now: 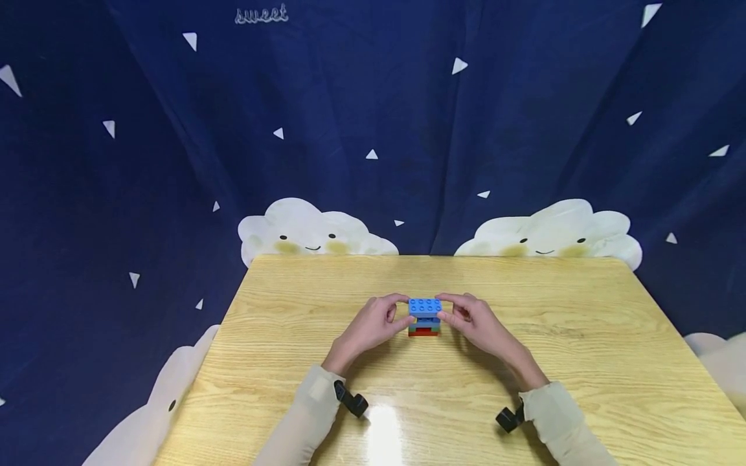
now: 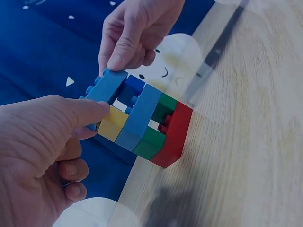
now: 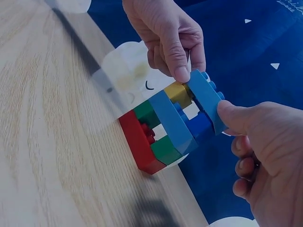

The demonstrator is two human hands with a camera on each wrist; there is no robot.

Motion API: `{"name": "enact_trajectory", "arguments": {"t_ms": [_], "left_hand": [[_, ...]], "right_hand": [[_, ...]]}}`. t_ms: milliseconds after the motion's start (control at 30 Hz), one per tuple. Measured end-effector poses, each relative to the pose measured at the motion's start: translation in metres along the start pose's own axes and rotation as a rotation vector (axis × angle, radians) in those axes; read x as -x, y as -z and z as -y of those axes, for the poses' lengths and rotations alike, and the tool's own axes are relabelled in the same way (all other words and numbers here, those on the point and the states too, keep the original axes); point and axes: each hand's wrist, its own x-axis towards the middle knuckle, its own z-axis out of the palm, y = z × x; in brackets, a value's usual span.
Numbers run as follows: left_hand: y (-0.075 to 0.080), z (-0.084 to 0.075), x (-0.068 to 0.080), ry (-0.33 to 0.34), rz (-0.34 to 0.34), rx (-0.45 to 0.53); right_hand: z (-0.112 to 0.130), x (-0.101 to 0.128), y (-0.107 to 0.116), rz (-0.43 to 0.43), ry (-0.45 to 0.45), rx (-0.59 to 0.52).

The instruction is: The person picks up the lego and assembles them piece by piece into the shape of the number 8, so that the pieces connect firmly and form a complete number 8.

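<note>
A tower of toy building bricks stands on the table between my hands. Its red base brick (image 3: pixel 138 145) carries two green bricks (image 2: pixel 150 143) with a gap between them, then a long light blue brick (image 2: pixel 140 118). Above that sit a yellow brick (image 2: pixel 112 124) on the left and a darker blue brick (image 3: pixel 201 127) on the right. A studded light blue brick (image 1: pixel 425 305) tops the stack; whether it is fully seated is unclear. My left hand (image 1: pixel 375 321) pinches its left end between thumb and forefinger. At the opposite end, my right hand (image 1: pixel 482 325) pinches it likewise.
The wood-grain table (image 1: pixel 280 304) extends around the tower on all sides. Behind it hangs a dark blue curtain (image 1: pixel 350 97) printed with white triangles and smiling clouds. Each sleeve cuff has a black wrist camera (image 1: pixel 357 404) hanging just above the tabletop.
</note>
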Motion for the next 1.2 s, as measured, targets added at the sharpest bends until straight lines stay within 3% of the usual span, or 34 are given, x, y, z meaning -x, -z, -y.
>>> {"name": "enact_trajectory", "arguments": {"t_ms": [467,1200], "left_hand": [[-0.0015,-0.0004,-0.0004,-0.020,-0.025,0.082],[-0.0050,0.0077,-0.0026,0.010,-0.041,0.086]], "right_hand": [[0.0017,-0.0025,0.0013,0.006,0.016,0.024],[0.0035,-0.0009,-0.0008,0.009,0.015,0.047]]}}
